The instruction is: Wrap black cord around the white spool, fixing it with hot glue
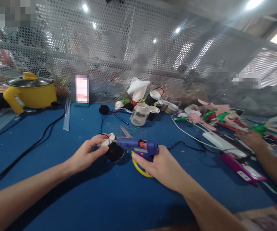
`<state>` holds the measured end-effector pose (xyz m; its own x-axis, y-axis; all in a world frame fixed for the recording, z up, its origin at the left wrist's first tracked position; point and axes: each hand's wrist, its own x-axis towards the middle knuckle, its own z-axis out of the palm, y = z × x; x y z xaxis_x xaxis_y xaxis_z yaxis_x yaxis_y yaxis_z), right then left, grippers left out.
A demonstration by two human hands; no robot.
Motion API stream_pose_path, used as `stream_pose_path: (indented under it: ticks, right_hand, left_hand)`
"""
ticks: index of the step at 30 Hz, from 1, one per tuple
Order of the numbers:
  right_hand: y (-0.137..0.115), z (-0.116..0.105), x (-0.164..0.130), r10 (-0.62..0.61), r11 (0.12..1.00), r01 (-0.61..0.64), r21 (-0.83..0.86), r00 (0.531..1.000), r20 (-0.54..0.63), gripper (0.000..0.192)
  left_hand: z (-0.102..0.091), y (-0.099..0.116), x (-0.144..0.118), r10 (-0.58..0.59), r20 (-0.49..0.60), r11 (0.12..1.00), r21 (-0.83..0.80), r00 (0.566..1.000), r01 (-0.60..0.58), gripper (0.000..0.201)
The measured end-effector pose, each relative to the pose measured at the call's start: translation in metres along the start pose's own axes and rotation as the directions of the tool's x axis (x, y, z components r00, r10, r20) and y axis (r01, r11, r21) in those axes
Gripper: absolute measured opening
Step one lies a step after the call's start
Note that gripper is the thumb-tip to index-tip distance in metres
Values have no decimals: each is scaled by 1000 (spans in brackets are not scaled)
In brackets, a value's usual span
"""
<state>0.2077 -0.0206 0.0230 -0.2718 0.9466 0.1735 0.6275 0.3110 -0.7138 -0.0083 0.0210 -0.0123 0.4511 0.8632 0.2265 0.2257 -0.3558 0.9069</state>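
Note:
My right hand (pixel 161 166) grips a blue glue gun (pixel 138 147) with an orange band and a yellow trigger loop, its nozzle pointing left. My left hand (pixel 89 154) pinches a small white piece (pixel 109 140) with a thin black cord looped on it, right at the gun's nozzle. A black round piece (pixel 115 152) lies on the blue table (pixel 80 192) just below the nozzle, between my two hands. Scissors (pixel 125 131) lie just behind the gun.
A yellow electric pot (pixel 30 91) stands back left, its black cable (pixel 32 146) crossing the table. A clear jar (pixel 140 114), white tube (pixel 138 89) and cord spools sit at the back centre. Another person's hand (pixel 250 138) rests among pink and green craft pieces at right. A perforated screen stands behind.

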Motion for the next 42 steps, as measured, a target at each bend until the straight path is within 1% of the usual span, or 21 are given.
stream_pose_path:
  ticks: [3,6,9,12,15,18,20,22,25,30,36,42]
  right_hand:
    - [-1,2,0,-33,996,32,-85,999,-12,17]
    - [-3,4,-1,-42,990,42,-133,999,4,21]
    - [-3,5,-2,-33,989,35,-146,999,14,25]
    - [-2,5,-2,-15,989,13,-146,1000,-12,21]
    - [-4,5,-3,-37,987,33,-160,999,-24,17]
    - [-9,5,-4,-45,985,42,-166,999,-15,20]
    - [-10,5,-4,-31,986,26,-163,999,-25,21]
    - [-9,4,-3,-24,989,18,-150,999,-39,17]
    - [-6,3,-1,-26,992,22,-121,999,-28,14]
    - [-6,3,-2,19,994,-19,-109,1000,-1,20]
    - [-3,2,-1,71,997,-71,0,997,-24,19]
    - [-3,1,-2,45,999,-45,-3,999,1,20]
  left_hand:
    - [0,0,-1,7,13,1000,4,1000,-7,16]
    - [0,0,0,15,23,1000,18,1000,-15,16]
    - [-1,-1,0,14,24,999,35,1000,-15,16]
    - [-1,-2,0,7,22,1000,27,1000,-8,16]
    - [-1,-2,0,8,19,1000,16,1000,-8,17]
    - [-1,-2,0,13,19,999,37,1000,-14,17]
    - [-1,-3,0,11,25,999,48,1000,-12,17]
    - [-1,-4,0,14,32,999,37,999,-15,16]
    - [-1,-4,1,27,44,1000,6,999,-27,13]
    - [-1,-4,0,32,45,999,-1,998,-32,14]
    - [-1,-3,0,20,46,1000,-5,999,-20,16]
    - [0,-2,0,11,35,1000,-29,999,-10,15]
